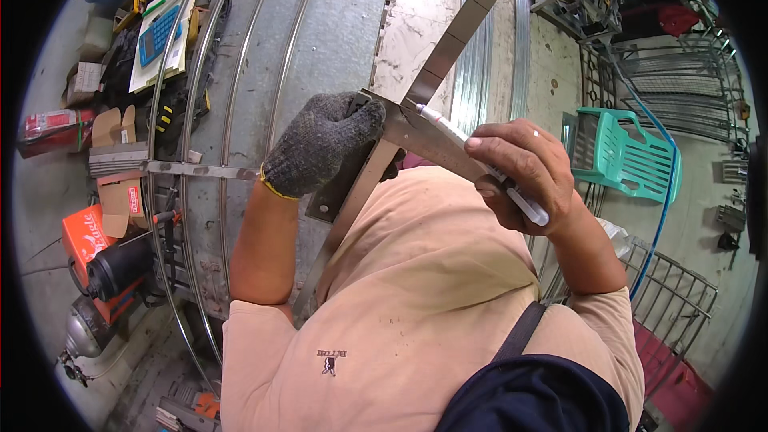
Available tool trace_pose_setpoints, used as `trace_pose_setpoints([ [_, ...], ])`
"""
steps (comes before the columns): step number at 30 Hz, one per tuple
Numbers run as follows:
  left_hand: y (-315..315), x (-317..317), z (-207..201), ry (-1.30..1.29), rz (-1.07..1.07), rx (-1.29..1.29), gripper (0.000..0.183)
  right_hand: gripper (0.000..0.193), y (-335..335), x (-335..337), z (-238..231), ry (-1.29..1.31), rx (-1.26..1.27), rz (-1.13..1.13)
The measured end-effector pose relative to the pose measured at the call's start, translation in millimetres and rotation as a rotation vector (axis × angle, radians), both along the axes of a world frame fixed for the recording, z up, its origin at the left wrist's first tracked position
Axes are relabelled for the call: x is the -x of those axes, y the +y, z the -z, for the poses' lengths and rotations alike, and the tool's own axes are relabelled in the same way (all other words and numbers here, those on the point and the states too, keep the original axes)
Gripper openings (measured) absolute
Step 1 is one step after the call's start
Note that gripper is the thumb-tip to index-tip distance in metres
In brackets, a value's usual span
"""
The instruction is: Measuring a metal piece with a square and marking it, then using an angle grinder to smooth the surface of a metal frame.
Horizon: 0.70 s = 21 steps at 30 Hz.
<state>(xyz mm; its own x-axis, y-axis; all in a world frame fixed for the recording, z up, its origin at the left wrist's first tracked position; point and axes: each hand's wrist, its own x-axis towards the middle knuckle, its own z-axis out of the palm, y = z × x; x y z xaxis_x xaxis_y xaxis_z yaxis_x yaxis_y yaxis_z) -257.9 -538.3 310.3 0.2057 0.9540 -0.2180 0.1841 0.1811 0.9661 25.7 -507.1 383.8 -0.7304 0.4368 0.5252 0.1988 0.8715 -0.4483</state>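
Head view: white pen [445,125] is held right of centre, aimed up-left at a flat steel blade [448,146]; tip contact cannot be told.
Right grip: pen barrel is pinched between thumb and fingers of the bare right hand [528,172].
Left grip: gloved left hand [324,140] is curled at the blade's upper-left end; what is pinched cannot be told.
Pen handling: likely light, stiff, slick plastic; best taken mid-barrel.
Blade handling: probably heavier, rigid, maybe sharp-edged; best held by flat faces.
Surface: grey metal sheet [336,24] is crossed by shiny tubes [294,32], upper left.
Room: turquoise chair [620,164] and metal grilles [672,84] are seen at right, blue calculator [160,35] at upper left.
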Motion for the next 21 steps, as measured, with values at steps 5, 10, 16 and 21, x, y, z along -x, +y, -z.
trace_pose_setpoints([
  [5, 1.0, -0.1, 1.0, -0.014, -0.001, 0.032, 0.039, 0.047, -1.2, -2.2, 3.5, -0.015, 0.008, -0.007],
  [10, 0.2, -0.4, 1.8, -0.002, -0.025, 0.012, 0.040, 0.046, -1.2, -2.3, 8.9, -0.022, -0.009, -0.019],
  [16, 1.3, 2.1, 3.5, 0.008, 0.018, 0.080, 0.033, 0.047, -2.2, 0.5, 13.2, -0.065, -0.038, -0.017],
  [21, 0.7, 1.4, 6.7, 0.016, -0.008, -0.012, 0.036, 0.048, -4.0, 0.0, 8.9, -0.108, -0.074, -0.036],
])
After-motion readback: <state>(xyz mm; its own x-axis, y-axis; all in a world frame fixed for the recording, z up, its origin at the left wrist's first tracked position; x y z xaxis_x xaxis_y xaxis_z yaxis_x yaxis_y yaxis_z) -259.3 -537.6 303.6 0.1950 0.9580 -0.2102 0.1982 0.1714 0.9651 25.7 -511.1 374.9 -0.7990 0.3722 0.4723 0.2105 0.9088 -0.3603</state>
